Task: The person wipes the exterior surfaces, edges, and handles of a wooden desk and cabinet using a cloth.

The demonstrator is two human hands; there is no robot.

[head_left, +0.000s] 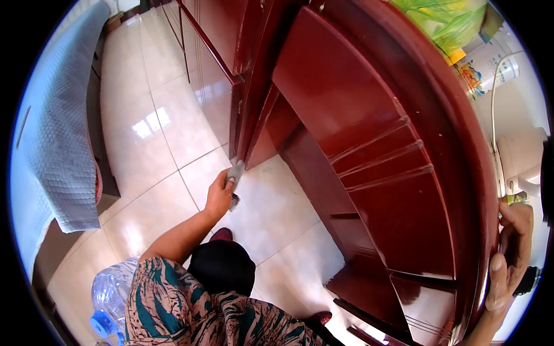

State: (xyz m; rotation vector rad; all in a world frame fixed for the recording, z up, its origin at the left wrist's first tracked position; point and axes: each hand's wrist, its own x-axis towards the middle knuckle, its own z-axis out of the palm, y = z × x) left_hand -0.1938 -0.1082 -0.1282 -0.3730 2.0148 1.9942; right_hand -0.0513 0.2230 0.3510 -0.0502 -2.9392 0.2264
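My left hand (218,196) is closed around a grey cloth (235,172), low beside the bottom corner of a dark red glossy wooden panel. Part of the cloth hangs below the fingers and looks darker. The cloth touches or nearly touches the panel's lower end; I cannot tell which. At the right, my right hand (509,256) rests on the rounded edge of the dark red desk (461,132). Its fingers are bent, with the thumb apart from them and nothing visible between.
Beneath the desk, an opening shows the tiled floor (277,202). A bed with a light blue quilted cover (55,138) stands at the left. A large clear plastic bottle (112,288) is by my left side. On the desktop are a green bag (441,20), a white container (490,66) and a cable (493,115).
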